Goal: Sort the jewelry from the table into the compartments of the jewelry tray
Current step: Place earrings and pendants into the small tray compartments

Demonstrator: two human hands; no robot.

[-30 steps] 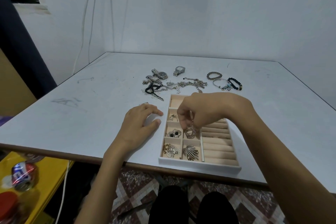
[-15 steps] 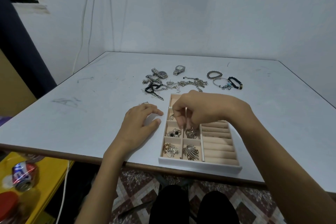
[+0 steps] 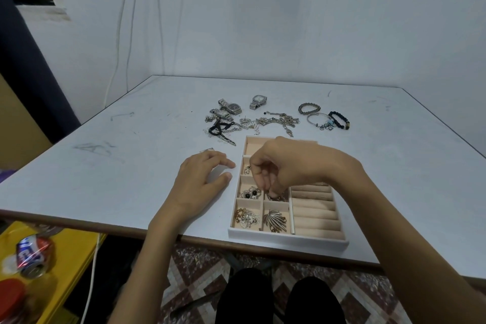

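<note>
The right hand hangs over the jewelry tray with its fingers curled down, the tips pinching a small silver piece that sits in the compartment just behind the fan-shaped silver brooch. The left hand rests palm down on the table just beside the tray's left wall, fingers loosely spread and holding nothing. The only lettering in view is white print on a crushed blue and red can at the lower left, too blurred to read; the watch dials are too small to read. The tray is white outside and lined in beige, and sits at the near edge of the table. It has small square compartments on its left and a column of ring rolls on its right. To the left of the pinched piece lies a brooch with two black stones, nearer the person a gold and silver cluster, and farther back a tiny earring. Beyond the tray, loose on the table, lie two metal watches, a tangle of chains, a black ribbon piece, a grey bead bracelet, a silver bangle and a black bead bracelet. The tabletop is pale grey, scuffed and marked with a pencil scribble. Behind it stands a plain pale wall with hanging cables, a dark curtain on the left and patterned floor tiles below.
</note>
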